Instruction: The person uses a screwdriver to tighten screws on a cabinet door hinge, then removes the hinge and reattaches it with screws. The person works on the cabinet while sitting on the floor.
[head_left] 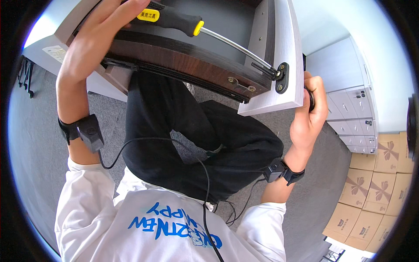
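Left hand (98, 32) is wrapped around the black-and-yellow handle of the screwdriver (205, 32), fingers closed over the grip, and the steel shaft runs down and right to a black oval bracket (281, 77) on the pale front panel (286, 56) of a drawer (183, 61) resting across the person's lap. Right hand (310, 113) is on the far side of that panel, fingers curled around a dark round knob (310, 99); how tightly they pinch it is hard to judge, since the panel edge hides most of them. The tip sits right at the bracket's upper hole, and whether it is seated in a screw head is too small to tell. To do this well, I'd say the shaft wants to line up square with the screw, not slanting as it seems to here, with steady push along the axis so the tip doesn't cam out and scar the panel. The right hand should hold the knob dead still as a counter-grip while the left turns. The dark wood side rail (174, 59) carries a small brass fitting (240, 83) just beside the bracket.
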Motion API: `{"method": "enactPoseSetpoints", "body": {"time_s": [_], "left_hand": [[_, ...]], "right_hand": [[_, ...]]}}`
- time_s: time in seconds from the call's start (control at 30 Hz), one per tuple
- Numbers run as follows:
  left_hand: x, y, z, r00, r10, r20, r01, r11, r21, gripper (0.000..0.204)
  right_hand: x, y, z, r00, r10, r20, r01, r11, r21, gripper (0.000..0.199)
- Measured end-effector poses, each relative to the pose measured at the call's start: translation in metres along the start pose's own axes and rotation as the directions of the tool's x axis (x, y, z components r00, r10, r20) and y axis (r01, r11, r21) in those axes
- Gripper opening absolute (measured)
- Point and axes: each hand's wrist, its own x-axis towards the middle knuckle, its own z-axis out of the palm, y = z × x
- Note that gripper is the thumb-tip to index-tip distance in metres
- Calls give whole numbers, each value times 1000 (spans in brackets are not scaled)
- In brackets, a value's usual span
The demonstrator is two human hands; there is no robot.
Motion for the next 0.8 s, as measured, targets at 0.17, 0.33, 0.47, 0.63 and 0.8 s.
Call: {"method": "enactPoseSetpoints", "body": {"time_s": [0.17, 0.33, 0.47, 0.63, 0.8], "left_hand": [[3, -15, -21, 989, 10, 150, 62, 884, -464, 52], [2, -4, -24, 989, -26, 147, 70, 951, -302, 45], [5, 8, -21, 919, -359, 161, 385, 907, -171, 38], [-1, -1, -17, 998, -21, 54, 41, 915, -401, 49], [-3, -7, -24, 993, -76, 87, 94, 970, -222, 49]], "right_hand": [[0, 1, 1, 1000, 6, -20, -6, 1000, 6, 12], [-1, 4, 1, 999, -27, -37, 26, 999, -41, 11], [-2, 4, 2, 998, -46, -46, 44, 998, -43, 10], [-3, 4, 1, 999, -26, -45, 23, 999, -46, 12], [-2, 3, 2, 999, -41, -36, 41, 999, -6, 14]]}}
